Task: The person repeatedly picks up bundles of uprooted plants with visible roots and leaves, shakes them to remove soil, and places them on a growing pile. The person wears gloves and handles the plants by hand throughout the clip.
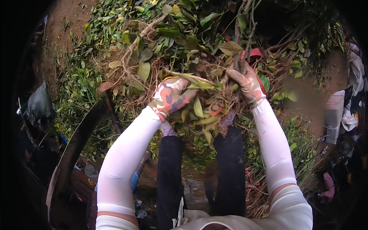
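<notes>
My right hand (247, 86), in a patterned work glove, is closed around the lower part of several thin woody stems (240, 43). They rise away from me, and tangled fibrous roots (227, 100) hang below the grip. A red strip (254, 52) lies beside that hand. On the other side, my left hand (172, 95), in a camouflage-patterned glove, has its thumb and fingers pinched on yellow-green leaves (201, 84) at the edge of the root tangle. What lies inside its grip is partly hidden. A brown leaf (231, 48) sticks out above my right hand.
Cut leafy branches (172, 31) cover the ground ahead, with a bare-rooted stem (129, 51) at left. A dark curved band (77, 138) stands left of my arm. Bundled stems (299, 161) lie right, near a pale stack (334, 115). A person's leg (141, 166) shows behind at left.
</notes>
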Motion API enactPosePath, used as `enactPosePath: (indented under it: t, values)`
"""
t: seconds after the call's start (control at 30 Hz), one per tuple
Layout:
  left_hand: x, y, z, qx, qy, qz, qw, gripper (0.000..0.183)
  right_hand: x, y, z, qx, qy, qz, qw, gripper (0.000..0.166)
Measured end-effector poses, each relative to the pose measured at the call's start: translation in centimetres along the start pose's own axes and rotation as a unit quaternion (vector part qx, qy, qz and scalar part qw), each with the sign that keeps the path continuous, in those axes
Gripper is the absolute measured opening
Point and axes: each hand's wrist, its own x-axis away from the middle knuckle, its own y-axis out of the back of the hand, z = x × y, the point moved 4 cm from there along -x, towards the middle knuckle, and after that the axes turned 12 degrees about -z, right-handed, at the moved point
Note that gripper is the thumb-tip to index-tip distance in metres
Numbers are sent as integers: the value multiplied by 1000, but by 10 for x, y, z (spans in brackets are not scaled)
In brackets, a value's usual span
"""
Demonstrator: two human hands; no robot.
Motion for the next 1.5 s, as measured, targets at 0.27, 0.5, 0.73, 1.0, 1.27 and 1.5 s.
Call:
enactPosePath:
  t: [0.27,0.5,0.73,1.0,1.27,1.5]
  values:
    - [26,-96,-31,452,193,-197,849,69,36,-15,21,77,-4,-18,997,50]
    - [48,-117,-7,242,183,-115,946,51,52,-9,10,-68,18,-196,978,38]
    - [74,-39,-70,-241,116,348,898,52,64,-32,-11,-93,-112,7,989,42]
    - [-39,160,-26,-259,49,-223,939,64,101,-61,58,-221,-59,62,971,36]
    - [39,39,-33,-73,58,-166,982,51,75,-100,58,-161,-110,-63,979,65]
    - [83,-4,-67,-106,-172,-112,973,70,86,-67,53,-56,-72,10,996,56]
